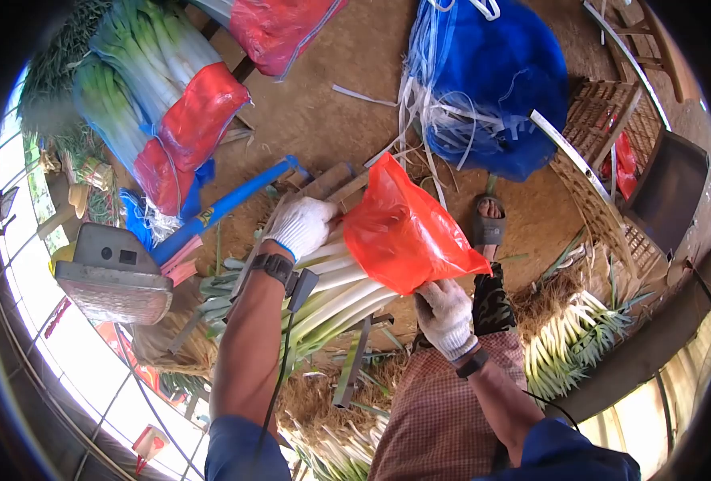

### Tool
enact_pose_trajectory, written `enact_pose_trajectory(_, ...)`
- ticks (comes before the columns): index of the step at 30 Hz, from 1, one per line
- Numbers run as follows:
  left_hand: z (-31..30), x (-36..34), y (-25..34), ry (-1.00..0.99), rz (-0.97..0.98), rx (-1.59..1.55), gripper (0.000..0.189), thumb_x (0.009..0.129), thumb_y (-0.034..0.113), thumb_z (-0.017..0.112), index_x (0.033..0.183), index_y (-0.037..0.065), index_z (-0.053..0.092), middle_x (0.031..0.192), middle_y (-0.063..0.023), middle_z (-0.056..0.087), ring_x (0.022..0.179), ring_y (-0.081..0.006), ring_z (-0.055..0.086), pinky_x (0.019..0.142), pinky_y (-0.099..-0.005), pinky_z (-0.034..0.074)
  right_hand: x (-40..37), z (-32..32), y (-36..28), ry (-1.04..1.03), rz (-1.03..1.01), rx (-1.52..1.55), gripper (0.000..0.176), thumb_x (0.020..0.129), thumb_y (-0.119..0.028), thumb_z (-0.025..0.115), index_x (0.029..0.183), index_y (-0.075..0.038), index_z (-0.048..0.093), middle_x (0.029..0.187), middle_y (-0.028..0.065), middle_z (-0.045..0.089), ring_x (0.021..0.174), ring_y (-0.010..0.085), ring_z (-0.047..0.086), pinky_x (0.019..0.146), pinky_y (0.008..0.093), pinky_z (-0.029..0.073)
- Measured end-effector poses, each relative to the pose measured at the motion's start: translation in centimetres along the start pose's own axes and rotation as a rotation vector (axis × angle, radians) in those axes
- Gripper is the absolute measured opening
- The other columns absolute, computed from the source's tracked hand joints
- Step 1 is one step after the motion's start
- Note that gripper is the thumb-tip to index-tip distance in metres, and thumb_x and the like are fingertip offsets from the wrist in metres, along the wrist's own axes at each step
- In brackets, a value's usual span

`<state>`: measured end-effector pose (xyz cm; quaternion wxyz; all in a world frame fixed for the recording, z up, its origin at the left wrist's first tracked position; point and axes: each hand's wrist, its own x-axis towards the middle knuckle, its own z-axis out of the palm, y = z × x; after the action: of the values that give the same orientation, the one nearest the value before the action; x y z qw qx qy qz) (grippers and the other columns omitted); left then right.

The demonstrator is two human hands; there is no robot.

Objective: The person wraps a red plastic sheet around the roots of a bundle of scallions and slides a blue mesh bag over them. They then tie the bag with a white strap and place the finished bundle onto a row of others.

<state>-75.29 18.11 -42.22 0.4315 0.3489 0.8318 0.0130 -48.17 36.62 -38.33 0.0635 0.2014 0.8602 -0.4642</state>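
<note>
Site note: you are standing in a farm packing shed for leeks, under a sheeted tunnel.

Evidence:
- The bare brown earth floor [323, 112] is littered with dry straw-coloured trimmings [315, 401].
- A bright translucent sheeting wall on thin frame bars [91, 361] runs along your left.
- 2 thick bundles of green-and-white leeks capped with red sacks [163, 120] lie on the ground.
- A loose heap of unbagged white-stalked leeks [572, 341] lies at your right.
- A grey metal platform scale [111, 276] stands just beside the work stand.
- A blue net sack trailing white plastic strapping [500, 80] lies ahead, near a brown woven-slat crate [604, 120].
- 1 bundle of long white leeks [339, 280] lies before you, its end inside an orange-red plastic bag [403, 232].
</note>
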Motion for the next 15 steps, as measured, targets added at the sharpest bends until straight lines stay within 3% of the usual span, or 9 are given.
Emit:
enact_pose_trajectory(3,-0.8,0.3,-0.2,-0.181,0.010,0.055,0.026,0.098,0.025,0.064,0.114,0.009,0.076,0.108,-0.0210,0.076,0.102,-0.0430,0.072,0.089,-0.0536,0.057,-0.4,0.3,0.3,-0.045,0.018,0.014,0.026,0.080,-0.001,0.075,0.104,-0.011,0.071,0.101,0.0143,0.070,0.091,0.0406,0.070,0.075,0.0489,0.058)
enact_pose_trajectory(5,-0.4,-0.7,-0.5,-0.100,0.117,0.051,0.028,0.100,0.028,0.062,0.114,0.008,0.075,0.109,-0.0206,0.076,0.101,-0.0431,0.072,0.089,-0.0532,0.057,-1.1,0.6,0.5,-0.041,0.030,0.081,0.026,0.080,0.000,0.075,0.104,-0.010,0.072,0.101,0.0147,0.070,0.090,0.0411,0.070,0.075,0.0493,0.058)
enact_pose_trajectory(6,-0.1,-1.2,-0.5,-0.059,0.176,0.051,0.029,0.100,0.029,0.061,0.114,0.008,0.075,0.109,-0.0204,0.076,0.101,-0.0432,0.072,0.089,-0.0530,0.057,-1.5,0.6,0.7,-0.135,0.096,0.080,0.028,0.083,0.001,0.074,0.109,-0.009,0.073,0.104,0.0154,0.071,0.093,0.0394,0.072,0.077,0.0449,0.059)
enact_pose_trajectory(9,-2.5,-3.5,1.7,0.089,0.200,-0.144,0.039,0.100,0.028,0.059,0.131,0.007,0.070,0.123,-0.0223,0.073,0.113,-0.0418,0.070,0.098,-0.0502,0.057,-1.9,1.9,1.5,-0.068,0.154,0.354,0.022,0.086,-0.001,0.074,0.106,-0.010,0.073,0.100,0.0152,0.072,0.092,0.0397,0.071,0.080,0.0428,0.059)
enact_pose_trajectory(10,-2.8,-4.1,1.7,-0.011,0.058,-0.446,0.052,0.102,0.037,0.060,0.144,0.006,0.063,0.135,-0.0249,0.069,0.124,-0.0403,0.067,0.106,-0.0476,0.054,-2.2,2.1,1.7,-0.106,0.274,0.485,0.020,0.088,0.000,0.074,0.107,-0.008,0.074,0.099,0.0115,0.074,0.091,0.0335,0.074,0.083,0.0397,0.060)
enact_pose_trajectory(13,-4.1,-5.6,6.3,0.098,0.001,-0.541,0.072,0.100,0.053,0.063,0.150,0.002,0.056,0.143,-0.0285,0.064,0.131,-0.0426,0.063,0.108,-0.0483,0.053,-2.4,1.8,3.9,-0.424,0.550,0.795,0.027,0.090,0.001,0.073,0.116,-0.006,0.072,0.109,0.0089,0.075,0.101,0.0225,0.074,0.088,0.0370,0.059)
enact_pose_trajectory(14,-2.9,-5.6,7.1,0.129,0.006,-0.510,0.090,0.094,0.067,0.066,0.152,-0.001,0.052,0.148,-0.0290,0.059,0.133,-0.0459,0.060,0.110,-0.0516,0.049,-3.6,4.1,6.5,-0.358,0.616,1.197,0.032,0.092,-0.002,0.074,0.123,-0.005,0.070,0.114,0.0074,0.075,0.107,0.0187,0.072,0.090,0.0356,0.059)
enact_pose_trajectory(15,-2.4,-5.5,8.2,0.126,0.006,-0.368,0.092,0.093,0.068,0.066,0.153,0.000,0.050,0.150,-0.0278,0.058,0.135,-0.0463,0.058,0.112,-0.0521,0.047,-5.1,6.6,9.3,-0.287,0.688,1.598,0.038,0.093,-0.004,0.076,0.130,-0.004,0.068,0.120,0.0058,0.074,0.113,0.0149,0.070,0.093,0.0341,0.059)
